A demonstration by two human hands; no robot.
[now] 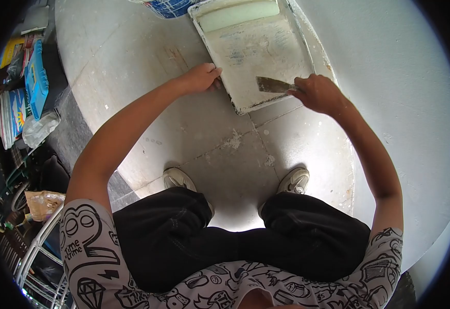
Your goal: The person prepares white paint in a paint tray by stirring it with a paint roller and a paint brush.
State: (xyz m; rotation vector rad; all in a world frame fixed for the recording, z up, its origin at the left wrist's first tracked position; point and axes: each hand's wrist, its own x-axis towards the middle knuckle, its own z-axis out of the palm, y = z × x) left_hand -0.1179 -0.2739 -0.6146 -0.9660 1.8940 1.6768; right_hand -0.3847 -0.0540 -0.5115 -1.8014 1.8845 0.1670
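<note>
A paint tray (258,64), its bottom smeared with whitish paint and bluish marks, lies on the tiled floor. Across its far end rests a pale roller (241,15). My right hand (317,93) grips a scraper (274,85) by the handle, with the flat blade pointing left over the tray's near part. At the tray's left edge is my left hand (203,78), fingers closed against the rim; the fingertips are partly hidden.
A blue-and-white bucket (169,7) stands beyond the tray on the left. A pale wall (405,118) rises along the right. Books (13,116), a plastic bag (40,127) and a white wire rack (42,247) are at the left. My shoes (179,179) are on the floor below.
</note>
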